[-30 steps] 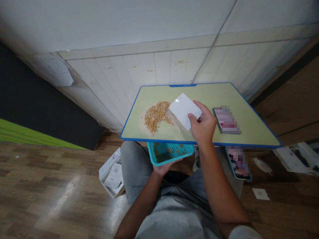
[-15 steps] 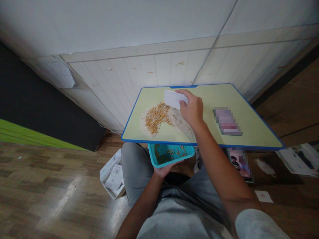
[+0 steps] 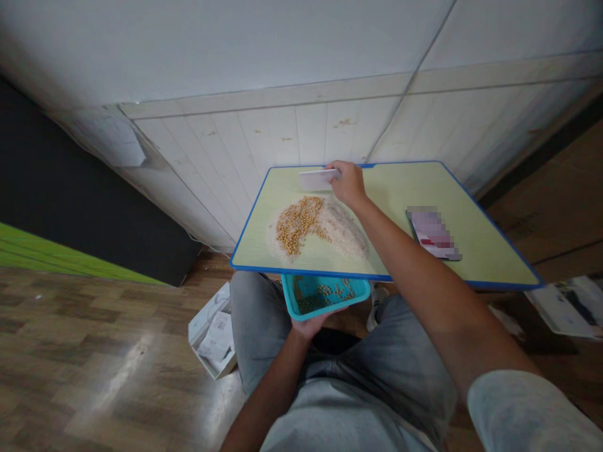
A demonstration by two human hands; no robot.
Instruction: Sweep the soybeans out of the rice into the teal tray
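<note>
Between the thumb and fingers of my right hand (image 3: 347, 183) is a flat white card (image 3: 316, 181), held near the far edge of the small table (image 3: 393, 220). Just in front of the card lies a heap of yellow soybeans (image 3: 301, 223), mixed into pale grains that look like rice (image 3: 346, 232). My left hand (image 3: 311, 325) is under a turquoise plastic tub (image 3: 325, 312), gripping it from below just beneath the table's near edge. Some soybeans lie on the tub's bottom. Most of the left fingers are hidden by the tub.
A phone (image 3: 433, 234), partly blurred out, lies on the table's right side. On the floor at left stands an open white box (image 3: 214, 339) with papers in it. A panelled wall (image 3: 211, 144) rises behind the table; a dark board (image 3: 85, 182) stands at left.
My right hand has moved the card back and slightly left, away from the heap, and the card has turned more edge-on. My left hand and the tub stay nearly in place.
</note>
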